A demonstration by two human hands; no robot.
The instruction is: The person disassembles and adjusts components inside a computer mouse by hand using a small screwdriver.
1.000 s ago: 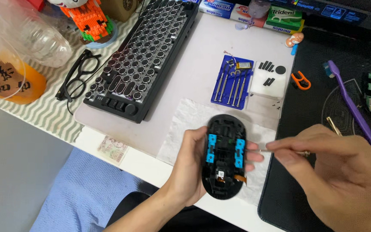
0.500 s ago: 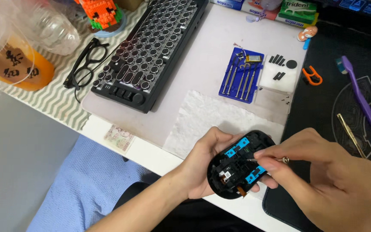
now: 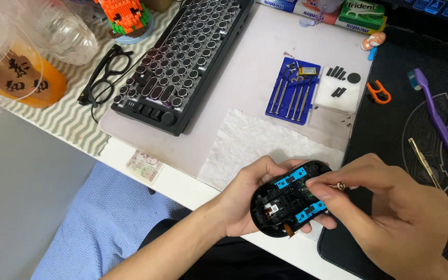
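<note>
My left hand [image 3: 245, 199] cups the opened mouse shell [image 3: 291, 199] from its left side, fingers wrapped under and around the black body, so the shell is gripped and held off the tabletop [image 3: 265, 57], just nearer to me than the white paper towel [image 3: 255, 142]. The shell's long axis runs slantwise, its upper end pointing away from me and to the right, its lower end toward my lap. Blue pads show at both ends of the exposed inside.

My right hand [image 3: 395, 212] comes at the shell from the right, closed in a pinch on a thin metal tool [image 3: 338, 185] whose small round end shows just right of the shell's upper edge. The fingertips [image 3: 320, 193] lie directly over the shell's right half, touching or nearly touching it; I cannot tell which. So the shell lies to the left of my right hand and a little below its fingertips, and this hand is the one over the open interior.
</note>
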